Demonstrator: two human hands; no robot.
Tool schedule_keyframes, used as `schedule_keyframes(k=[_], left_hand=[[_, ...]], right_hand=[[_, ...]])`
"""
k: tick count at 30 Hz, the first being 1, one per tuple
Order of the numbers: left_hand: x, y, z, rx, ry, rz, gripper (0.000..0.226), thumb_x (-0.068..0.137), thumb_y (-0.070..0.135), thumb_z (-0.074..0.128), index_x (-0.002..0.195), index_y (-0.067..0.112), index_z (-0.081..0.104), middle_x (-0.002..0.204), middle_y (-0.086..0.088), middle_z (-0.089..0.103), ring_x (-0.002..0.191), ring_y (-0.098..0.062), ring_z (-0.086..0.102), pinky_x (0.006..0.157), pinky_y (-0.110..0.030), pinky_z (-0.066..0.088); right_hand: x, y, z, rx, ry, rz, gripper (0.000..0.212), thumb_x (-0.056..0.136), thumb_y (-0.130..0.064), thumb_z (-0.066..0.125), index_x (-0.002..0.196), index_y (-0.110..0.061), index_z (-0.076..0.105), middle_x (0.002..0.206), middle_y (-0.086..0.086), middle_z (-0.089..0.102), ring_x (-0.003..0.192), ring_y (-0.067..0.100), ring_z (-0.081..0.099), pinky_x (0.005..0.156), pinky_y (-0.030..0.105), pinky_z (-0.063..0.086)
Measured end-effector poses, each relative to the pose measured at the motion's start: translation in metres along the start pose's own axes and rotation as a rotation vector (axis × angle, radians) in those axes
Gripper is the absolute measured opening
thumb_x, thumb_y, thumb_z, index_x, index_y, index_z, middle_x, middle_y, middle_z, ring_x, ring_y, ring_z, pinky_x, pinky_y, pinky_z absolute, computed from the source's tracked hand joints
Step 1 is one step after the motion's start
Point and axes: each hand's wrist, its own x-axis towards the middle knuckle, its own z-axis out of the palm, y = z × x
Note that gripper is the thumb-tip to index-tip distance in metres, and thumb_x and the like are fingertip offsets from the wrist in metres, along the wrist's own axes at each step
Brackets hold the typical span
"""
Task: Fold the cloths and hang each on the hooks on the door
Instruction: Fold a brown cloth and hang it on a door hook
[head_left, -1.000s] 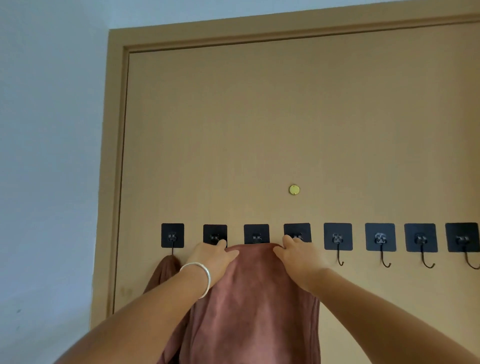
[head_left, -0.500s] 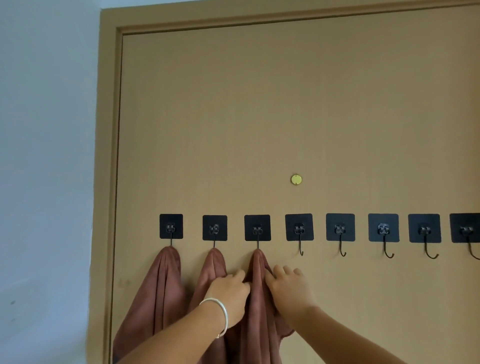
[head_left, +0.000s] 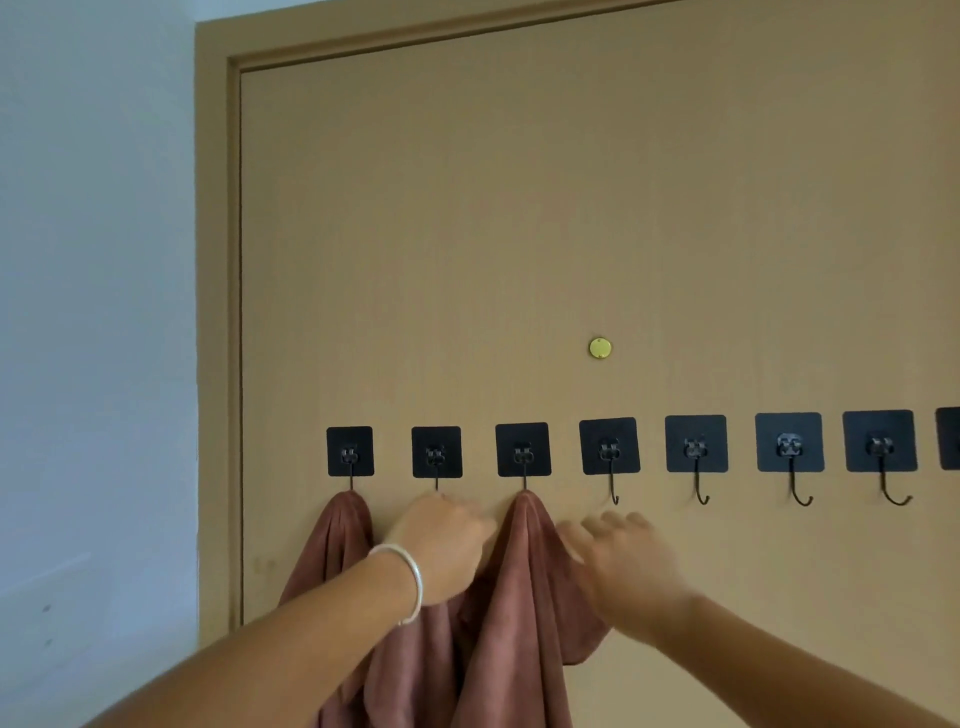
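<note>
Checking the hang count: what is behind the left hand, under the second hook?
The left hand covers that spot. Brown cloth shows below it; whether it hangs on the second hook is hidden.

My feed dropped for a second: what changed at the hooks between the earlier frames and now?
The third cloth, held spread below the hook plates a second ago, now hangs bunched from the third hook. The right hand has let go and moved off to the right, fingers loose; the left hand stays beside the cloth. The first cloth and the bare hooks are unchanged.
</note>
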Motion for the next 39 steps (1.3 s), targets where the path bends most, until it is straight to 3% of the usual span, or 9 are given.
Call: schedule_keyframes(k=[4,8,11,15,21,25,29,33,39], left_hand=[[0.026,0.006,-0.009,-0.031,0.174,-0.081,0.035,0.098,0.035,0.033,0.128,0.023,0.047,0.121,0.001,0.053,0.111,-0.024,0.051,0.091,-0.038,0.037],[0.050,0.034,-0.010,-0.098,0.314,-0.094,0.060,0.097,0.050,0.029,0.149,0.021,0.025,0.152,-0.002,0.033,0.140,-0.021,0.028,0.113,-0.040,0.022],[0.068,0.061,-0.015,-0.142,0.348,-0.090,0.065,0.096,0.055,0.022,0.152,0.022,0.014,0.157,0.000,0.023,0.145,-0.019,0.016,0.118,-0.044,0.013],[0.096,0.102,-0.024,-0.170,0.387,-0.035,0.067,0.096,0.057,0.019,0.152,0.022,0.010,0.159,-0.001,0.018,0.147,-0.022,0.011,0.119,-0.048,0.006],[0.140,0.166,-0.058,-0.177,0.501,0.246,0.070,0.096,0.056,0.023,0.153,0.018,0.007,0.159,-0.006,0.017,0.147,-0.023,0.010,0.116,-0.050,0.007],[0.153,0.212,-0.090,-0.304,0.587,0.370,0.069,0.097,0.055,0.021,0.153,0.018,0.007,0.159,-0.006,0.018,0.146,-0.023,0.011,0.116,-0.050,0.008],[0.137,0.259,-0.118,-0.419,0.628,0.498,0.069,0.097,0.055,0.021,0.153,0.018,0.007,0.159,-0.006,0.017,0.146,-0.023,0.012,0.117,-0.050,0.010],[0.097,0.308,-0.149,-0.610,0.704,0.631,0.070,0.096,0.055,0.025,0.153,0.017,0.010,0.157,-0.005,0.021,0.144,-0.021,0.017,0.116,-0.048,0.013],[0.016,0.361,-0.206,-0.865,0.799,0.859,0.071,0.093,0.056,0.029,0.152,0.018,0.018,0.154,-0.005,0.029,0.142,-0.021,0.025,0.114,-0.049,0.018]], right_hand=[[0.009,0.015,-0.019,0.058,0.143,0.065,0.028,0.091,-0.032,0.049,0.116,-0.024,0.057,0.108,-0.003,0.062,0.096,0.022,0.056,0.083,0.035,0.044],[-0.005,0.039,-0.029,0.024,0.254,0.188,0.042,0.089,-0.044,0.057,0.125,-0.022,0.057,0.122,0.002,0.061,0.116,0.026,0.054,0.102,0.046,0.040],[-0.029,0.066,-0.034,-0.019,0.142,0.320,0.052,0.095,-0.054,0.040,0.140,-0.027,0.042,0.143,0.001,0.046,0.137,0.024,0.035,0.115,0.049,0.021],[-0.070,0.100,-0.043,-0.092,0.037,0.444,0.058,0.096,-0.059,0.025,0.146,-0.031,0.026,0.154,-0.002,0.030,0.146,0.021,0.015,0.119,0.048,0.007],[-0.134,0.131,-0.081,-0.299,-0.026,0.652,0.057,0.094,-0.060,0.029,0.143,-0.030,0.031,0.151,0.000,0.035,0.143,0.023,0.022,0.117,0.049,0.010],[-0.189,0.141,-0.124,-0.431,-0.096,0.814,0.058,0.093,-0.060,0.031,0.142,-0.029,0.034,0.149,0.001,0.038,0.142,0.024,0.025,0.117,0.052,0.011],[-0.247,0.124,-0.174,-0.574,-0.158,0.981,0.058,0.094,-0.060,0.031,0.143,-0.029,0.036,0.151,0.001,0.037,0.143,0.022,0.024,0.116,0.051,0.009],[-0.306,0.071,-0.231,-0.739,-0.223,1.140,0.054,0.093,-0.057,0.038,0.138,-0.028,0.043,0.145,0.001,0.042,0.139,0.022,0.031,0.116,0.051,0.012],[-0.367,-0.020,-0.318,-0.916,-0.317,1.381,0.057,0.093,-0.057,0.039,0.141,-0.028,0.040,0.147,0.001,0.040,0.140,0.021,0.029,0.115,0.052,0.013]])
